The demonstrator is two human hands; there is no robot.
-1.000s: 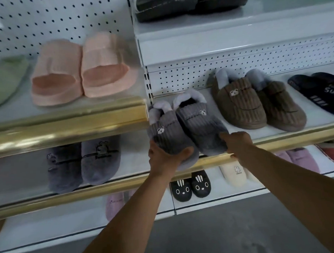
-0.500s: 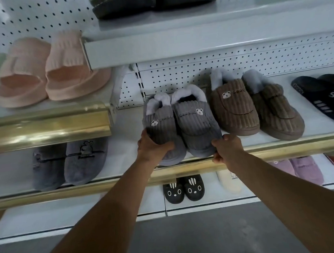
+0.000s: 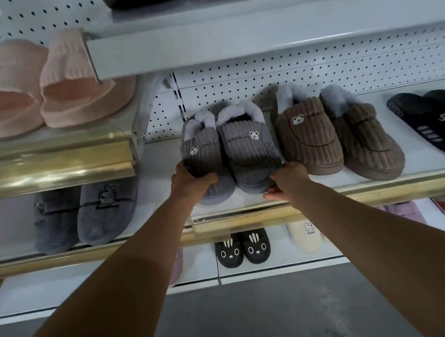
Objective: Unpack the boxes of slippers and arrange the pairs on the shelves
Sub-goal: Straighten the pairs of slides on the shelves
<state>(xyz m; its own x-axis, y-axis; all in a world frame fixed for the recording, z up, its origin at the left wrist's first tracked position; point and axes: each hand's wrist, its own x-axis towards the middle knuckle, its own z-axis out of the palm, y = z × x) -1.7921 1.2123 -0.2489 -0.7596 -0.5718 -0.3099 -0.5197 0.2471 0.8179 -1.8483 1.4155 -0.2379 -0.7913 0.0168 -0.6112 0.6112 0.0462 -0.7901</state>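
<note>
Two hands setting a grey pair (image 3: 228,150) of corduroy slippers on the middle shelf (image 3: 418,171) of a white pegboard rack. The left hand (image 3: 189,181) grips the toe of the left slipper, thumb curled over its top. The right hand (image 3: 287,182) holds the toe of the right slipper from the side, fingers curled beneath the sole edge. Both soles rest on the shelf, heels toward the pegboard (image 3: 288,72), toes just behind the gold rail (image 3: 368,196).

Change from one second ago: the pair was then held above and in front of the rail, toes overhanging it; it now lies flat on the shelf, farther back and squared up side by side. Both hands keep the same grips. The view has shifted left to right, so the pink slides (image 3: 49,88) sit nearer the left edge.

Surroundings: a brown pair (image 3: 334,136) of the same pattern stands just beside the grey pair, on its right, apart from it. A black pair (image 3: 426,118) lies farther right. On the adjoining bay at left, the slides occupy a higher shelf; below them lies a grey plush pair (image 3: 84,216) with a rabbit motif. The bottom shelf holds a black rabbit-face pair (image 3: 242,248), a cream slipper (image 3: 306,237), and mauve and red slippers at right, partly hidden. The floor (image 3: 259,315) is grey concrete.
</note>
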